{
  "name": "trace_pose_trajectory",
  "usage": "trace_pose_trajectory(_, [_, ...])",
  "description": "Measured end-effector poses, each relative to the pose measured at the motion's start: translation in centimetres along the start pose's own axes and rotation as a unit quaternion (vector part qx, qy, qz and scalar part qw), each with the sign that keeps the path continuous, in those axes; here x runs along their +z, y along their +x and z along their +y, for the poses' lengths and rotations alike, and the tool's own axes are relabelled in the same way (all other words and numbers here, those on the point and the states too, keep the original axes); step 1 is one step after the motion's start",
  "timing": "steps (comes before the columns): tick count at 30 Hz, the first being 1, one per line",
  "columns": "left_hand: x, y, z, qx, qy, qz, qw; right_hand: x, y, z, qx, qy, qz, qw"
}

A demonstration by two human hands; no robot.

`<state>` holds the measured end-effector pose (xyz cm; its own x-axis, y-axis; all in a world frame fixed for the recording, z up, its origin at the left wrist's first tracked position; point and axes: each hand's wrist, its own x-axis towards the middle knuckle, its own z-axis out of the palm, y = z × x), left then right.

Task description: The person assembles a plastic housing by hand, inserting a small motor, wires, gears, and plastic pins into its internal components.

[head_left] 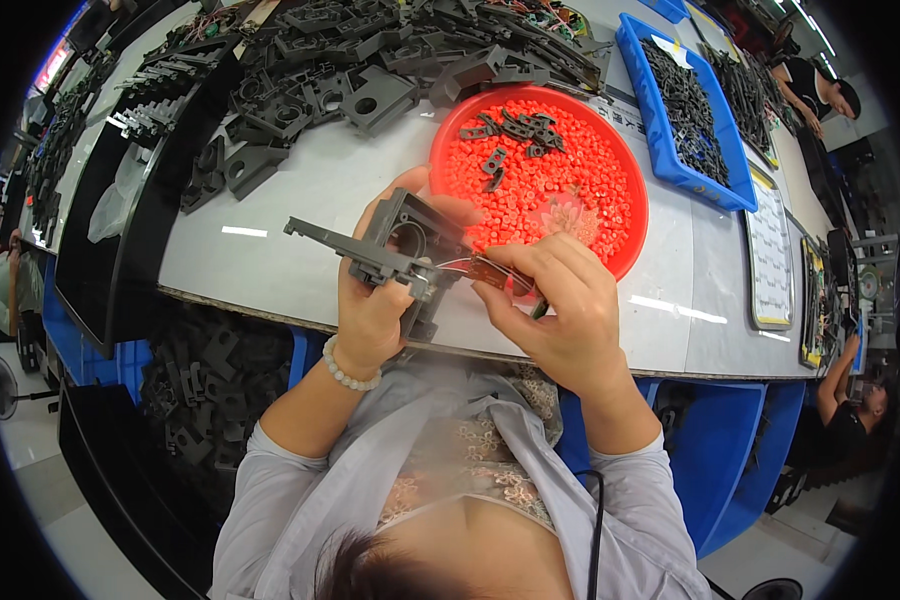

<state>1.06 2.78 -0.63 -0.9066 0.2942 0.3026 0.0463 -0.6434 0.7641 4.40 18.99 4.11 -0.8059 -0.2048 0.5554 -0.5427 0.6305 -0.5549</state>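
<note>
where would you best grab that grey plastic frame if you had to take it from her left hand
Probably by the long flat arm jutting out on its left end, coming in from the left: it is bare, while the left hand wraps the boxy body of the frame.

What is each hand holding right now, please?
Left hand: closed on the grey frame.
Right hand: pinching a small wired part at the frame.
</note>
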Motion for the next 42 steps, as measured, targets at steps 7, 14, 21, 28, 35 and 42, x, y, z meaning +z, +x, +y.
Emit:
trace_pose_trajectory(7, [0.5, -0.1, 0.3, 0.004, 0.059, 0.003, 0.998, 0.3, 0.1, -0.5, 0.014, -0.056, -0.017, 0.998])
trace_pose_trajectory(14, [0.5, -0.2, 0.1, 0.011, 0.036, -0.003, 0.999, 0.8, 0.0, 0.0, -0.016, -0.07, -0.007, 0.997])
trace_pose_trajectory(21, [0.2, -0.2, 0.0, 0.025, 0.064, -0.022, 0.997, 0.8, -0.2, -0.4, 0.027, -0.076, -0.039, 0.996])
trace_pose_trajectory(28, [0.2, -0.4, -0.1, 0.029, 0.072, -0.018, 0.997, 0.5, 0.0, -0.4, 0.107, 0.018, -0.064, 0.992])
trace_pose_trajectory(35, [0.2, -0.6, -0.3, 0.006, 0.07, -0.001, 0.998, 0.9, -0.1, 0.2, 0.117, 0.055, -0.048, 0.99])
trace_pose_trajectory(42, [0.8, -0.5, -0.3, 0.004, 0.107, 0.037, 0.994, 0.6, 0.1, 0.5, 0.117, 0.086, -0.058, 0.988])
